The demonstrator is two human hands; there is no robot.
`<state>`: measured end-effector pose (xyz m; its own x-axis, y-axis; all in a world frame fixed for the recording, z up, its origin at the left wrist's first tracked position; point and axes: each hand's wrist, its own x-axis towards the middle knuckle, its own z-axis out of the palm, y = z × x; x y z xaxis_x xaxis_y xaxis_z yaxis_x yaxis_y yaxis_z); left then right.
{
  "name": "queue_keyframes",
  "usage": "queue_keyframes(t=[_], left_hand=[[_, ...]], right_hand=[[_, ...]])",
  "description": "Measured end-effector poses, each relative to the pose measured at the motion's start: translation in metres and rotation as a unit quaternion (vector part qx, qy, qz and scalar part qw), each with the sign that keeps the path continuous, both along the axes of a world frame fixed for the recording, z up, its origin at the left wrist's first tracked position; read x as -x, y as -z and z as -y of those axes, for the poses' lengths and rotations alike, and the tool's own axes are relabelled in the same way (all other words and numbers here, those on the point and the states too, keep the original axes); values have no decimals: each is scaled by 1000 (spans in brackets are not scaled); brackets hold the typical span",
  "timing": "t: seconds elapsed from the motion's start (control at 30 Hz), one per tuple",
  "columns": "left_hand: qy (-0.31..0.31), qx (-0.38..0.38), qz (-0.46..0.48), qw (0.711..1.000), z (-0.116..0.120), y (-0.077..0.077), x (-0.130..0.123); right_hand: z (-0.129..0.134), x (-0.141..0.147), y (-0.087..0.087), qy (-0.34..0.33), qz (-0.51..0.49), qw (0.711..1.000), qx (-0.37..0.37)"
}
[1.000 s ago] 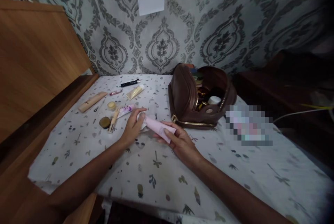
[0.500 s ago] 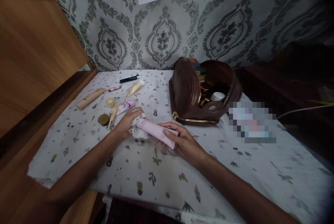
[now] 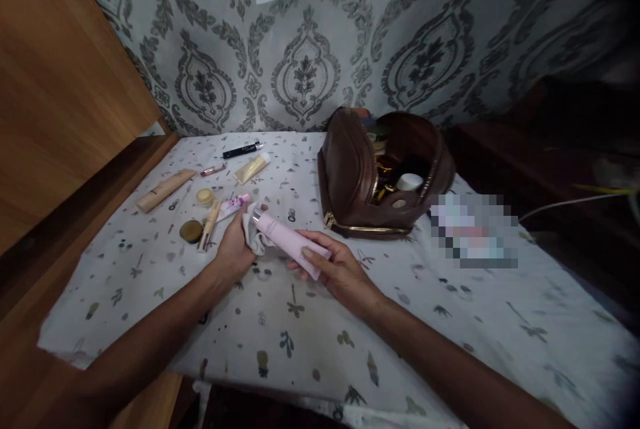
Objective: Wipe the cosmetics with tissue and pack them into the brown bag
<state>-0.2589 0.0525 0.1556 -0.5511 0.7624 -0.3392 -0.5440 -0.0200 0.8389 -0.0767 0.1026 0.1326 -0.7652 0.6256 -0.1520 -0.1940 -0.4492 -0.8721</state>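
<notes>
A pink tube (image 3: pixel 287 239) with a silvery band near its upper left end lies slantwise between my hands, above the patterned cloth. The fingers and thumb of my right hand (image 3: pixel 337 269) are closed round its lower right end. My left hand (image 3: pixel 237 242) holds a crumpled white cloth (image 3: pixel 257 236) against the tube's other end; its fingertips are partly hidden behind the cloth. Just beyond my left hand lie a purple and white tube (image 3: pixel 231 205), a slim beige tube (image 3: pixel 210 224), a small cream-coloured jar (image 3: pixel 205 196) and a dark round item (image 3: pixel 191 231).
An open brown bag (image 3: pixel 350 176) with items inside stands at the back right, with a blurred-out object (image 3: pixel 473 229) beside it. Farther left lie a beige tube (image 3: pixel 167 190), a small pink item (image 3: pixel 213 169), a black pen-like item (image 3: pixel 242 150) and a gold tube (image 3: pixel 252 168).
My left hand and the white cloth have drawn back a little from the pink tube's end, baring the silvery band. The whole view has shifted slightly.
</notes>
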Motion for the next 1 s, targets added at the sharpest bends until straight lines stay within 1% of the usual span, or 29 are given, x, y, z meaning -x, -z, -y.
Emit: queue_keyframes(t=[0.1,0.17,0.23,0.33,0.43,0.57,0.67,0.73,0.83,0.9,1.0], left_hand=[[-19,-14,16,1000,-1,5,-3],[-10,-18,-1,1000,1,6,-6],[-5,-27,-6,1000,3,6,-8],[-1,-35,14,999,4,2,-9],[-4,-39,26,999,5,-2,-12],[-4,-32,6,999,10,-5,-23],[23,-24,-24,999,16,-7,-34],[49,-17,-47,998,19,-8,-38],[75,-4,-93,993,22,-8,-41],[79,5,-124,989,23,-7,-41],[71,8,-153,986,22,-5,-38]], right_hand=[[3,0,1,8,28,997,-74],[7,-2,0,-6,38,992,-117],[11,-3,-2,-19,43,986,-159],[18,-4,-3,-25,53,972,-226],[22,0,-3,-9,56,958,-282],[22,9,-5,13,54,938,-342],[19,18,-10,42,48,927,-369],[17,23,-11,48,45,924,-376],[15,28,-5,49,28,933,-355],[16,30,2,48,7,949,-311],[20,28,9,20,-17,971,-236]])
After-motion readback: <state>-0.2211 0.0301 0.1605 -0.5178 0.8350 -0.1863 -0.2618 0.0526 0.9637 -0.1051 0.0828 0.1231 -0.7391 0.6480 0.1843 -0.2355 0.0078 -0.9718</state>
